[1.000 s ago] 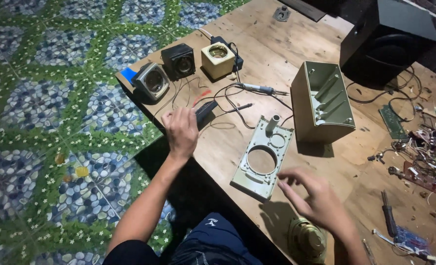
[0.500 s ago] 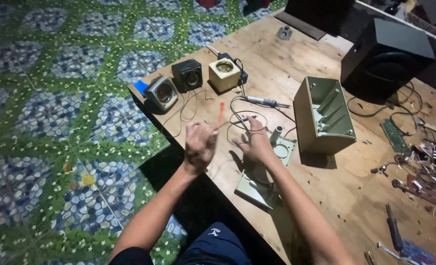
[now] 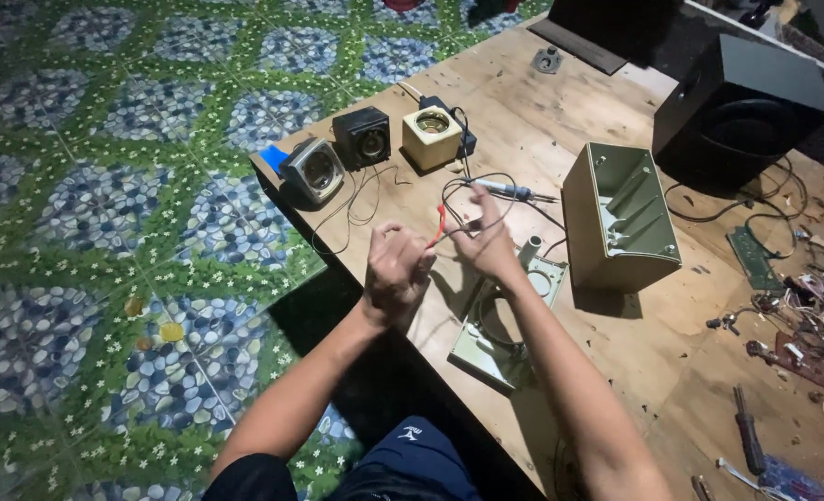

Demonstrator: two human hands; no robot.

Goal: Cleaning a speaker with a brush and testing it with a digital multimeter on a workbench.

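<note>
Both hands are now up off the wooden table [image 3: 560, 102] and working together over its near edge. A second ago my left hand [image 3: 395, 272] was down by the black tool near the wires and my right hand [image 3: 482, 243] was over at the green faceplate [image 3: 500, 345]; half a second ago they were closing in on each other. Now I'm holding the left as a closed fist, can't tell what's inside it. I'm pinching the red wire [image 3: 440, 225] with the right, thin black leads trailing back toward the soldering iron [image 3: 509, 190]. Faceplate is lying flat under my right forearm, untouched. Green speaker housing [image 3: 622, 215] is standing just beside it, open side up. Three small speaker units [image 3: 366, 148] are sitting in a row at the far-left corner. So I'm off the plate and onto the wiring.
</note>
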